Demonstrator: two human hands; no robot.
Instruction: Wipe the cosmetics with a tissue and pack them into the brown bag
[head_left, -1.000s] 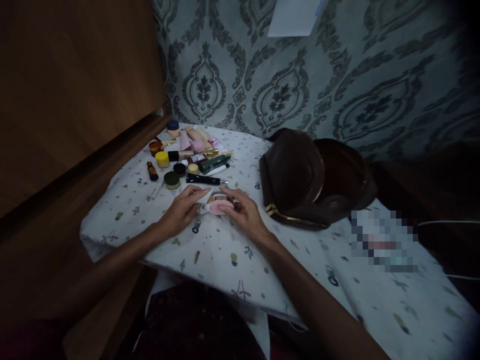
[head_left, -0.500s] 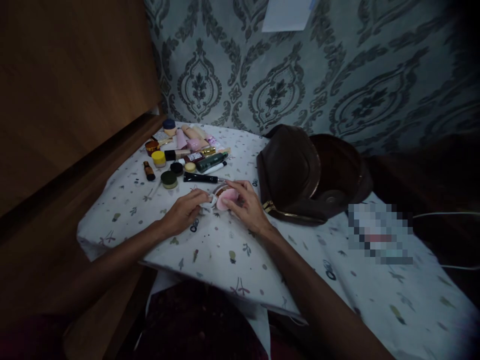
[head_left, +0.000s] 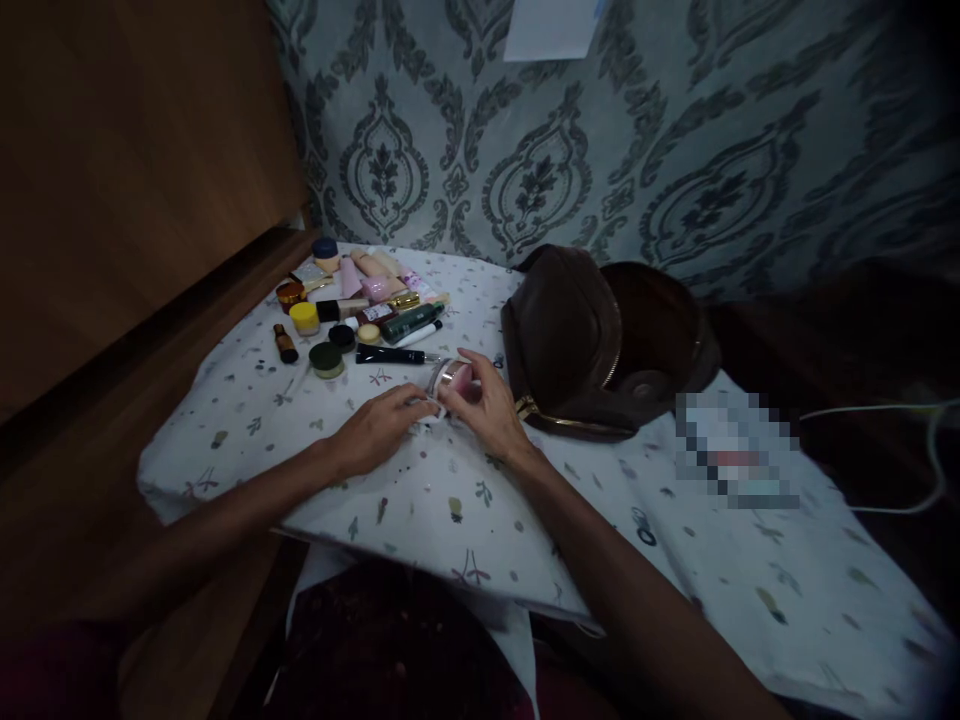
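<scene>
So, the right hand (head_left: pixel 491 415) has a little pink jar (head_left: pixel 455 377) clamped between thumb and fingers, thumb on the near side and fingers curled over the top. The jar's tipped on its side, pink end facing right, well back from the near edge of the table (head_left: pixel 420 510). Can't tell if it's touching the cloth or held just above it.

The left hand (head_left: pixel 386 425) is right beside it, fingers bunched together on a crumpled white wipe (head_left: pixel 431 411). Most of that is hidden, and I can't make out whether it's touching the jar.

Just past the hands there's a black tube (head_left: pixel 390 355) lying flat, its tip near the jar. Beyond that, toward the far left corner, it's a pile of makeup: a dark green bottle (head_left: pixel 412 322) on its side, a small cream pot (head_left: pixel 368 334), a round tin (head_left: pixel 327 360), a yellow-lidded jar (head_left: pixel 304 319), and a navy-lidded jar (head_left: pixel 325 254) closest to the corner. A tiny brown bottle (head_left: pixel 285 345) lies near the left edge.

Big brown bag (head_left: pixel 562 320) sits to the right of the hands by the far edge, mouth gaping. Something pixelated (head_left: pixel 739 450) lies right of it, and a white cable (head_left: pixel 885 408) runs past the right edge.
</scene>
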